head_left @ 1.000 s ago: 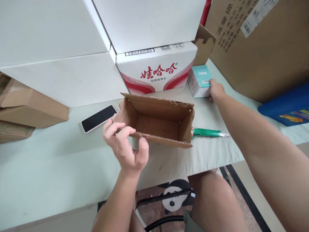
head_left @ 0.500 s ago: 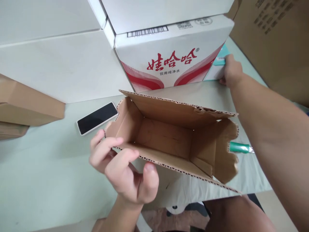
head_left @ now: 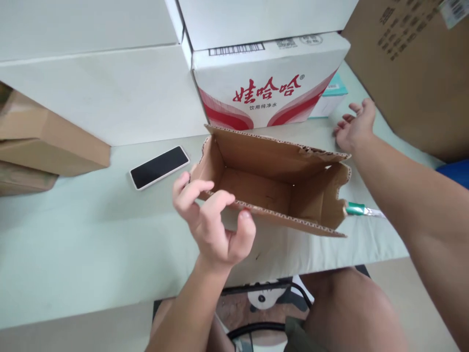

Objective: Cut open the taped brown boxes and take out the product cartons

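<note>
Carton point(head_left: 271, 183) gapes mid-frame in my left hand point(head_left: 216, 225), the teal box point(head_left: 331, 100) set down upper right by my spread, empty right hand point(head_left: 356, 126).

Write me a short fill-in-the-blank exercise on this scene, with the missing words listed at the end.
1. The person's ____ hand grips the near edge of the open cardboard box.
2. The right hand, close to the teal-and-white box, is holding ____.
3. The large characters on the front of the white carton are printed in ____.
4. The handle of the tool beside the cardboard box is coloured ____.

Missing words: left; nothing; red; green.
</note>
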Tool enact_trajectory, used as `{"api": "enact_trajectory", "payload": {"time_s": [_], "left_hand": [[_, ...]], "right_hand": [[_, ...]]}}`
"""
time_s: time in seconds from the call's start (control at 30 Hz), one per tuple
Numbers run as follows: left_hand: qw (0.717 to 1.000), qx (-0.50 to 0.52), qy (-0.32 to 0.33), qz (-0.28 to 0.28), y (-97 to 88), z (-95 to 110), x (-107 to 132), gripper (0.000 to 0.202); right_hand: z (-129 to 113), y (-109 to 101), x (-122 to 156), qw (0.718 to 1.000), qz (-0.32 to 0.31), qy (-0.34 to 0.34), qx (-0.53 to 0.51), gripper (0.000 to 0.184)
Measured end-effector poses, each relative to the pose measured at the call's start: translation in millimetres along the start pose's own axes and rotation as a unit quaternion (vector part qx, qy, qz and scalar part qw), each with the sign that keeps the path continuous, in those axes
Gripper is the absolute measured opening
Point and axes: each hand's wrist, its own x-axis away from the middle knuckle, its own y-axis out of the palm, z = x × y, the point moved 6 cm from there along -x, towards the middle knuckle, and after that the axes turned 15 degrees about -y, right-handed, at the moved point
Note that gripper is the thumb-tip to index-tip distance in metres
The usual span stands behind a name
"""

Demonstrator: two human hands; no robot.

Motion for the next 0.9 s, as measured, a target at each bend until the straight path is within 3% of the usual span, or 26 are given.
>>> {"api": "enact_trajectory", "payload": {"time_s": [0.07,0.13,0.17,0.23,0.3,0.4,0.53,0.67,0.8,0.9], "left_hand": [[1.0,0.011,-0.006,-0.001,-0.8,0,2,0.022],[1.0,0.013,-0.006,-0.004,-2.0,0,6,0.023],[1.0,0.009,-0.008,-0.006,-2.8,0,7,0.024],[1.0,-0.003,-0.019,-0.008,-4.9,-1,10,0.023],[0.999,-0.007,-0.037,-0.01,-7.6,-3,12,0.021],[0.998,0.021,-0.057,-0.014,-12.2,-5,13,0.017],[0.996,0.038,-0.073,-0.026,-15.5,-6,13,0.013],[0.995,0.06,-0.072,-0.035,-16.2,-9,11,0.01],[0.994,0.094,-0.048,-0.032,-19.6,-10,6,0.015],[0.994,0.093,-0.057,-0.018,-23.6,-15,4,0.028]], "right_hand": [[-11,-1,36,1.0,-0.01,-0.001,-0.019,0.038],[-30,-3,84,0.997,-0.064,-0.03,-0.042,0.037],[-40,-5,111,0.992,-0.103,-0.047,-0.056,0.048],[-62,-4,172,0.96,-0.242,-0.092,-0.108,0.09],[-72,-9,226,0.93,-0.338,-0.116,-0.091,0.114],[-70,-22,276,0.914,-0.363,-0.171,-0.058,0.137],[-52,-34,300,0.913,-0.328,-0.244,0.017,0.151],[-46,-32,307,0.893,-0.312,-0.311,0.091,0.141],[-60,-29,300,0.888,-0.268,-0.357,0.108,0.136],[-81,-44,290,0.907,-0.201,-0.355,0.101,0.14]]}}
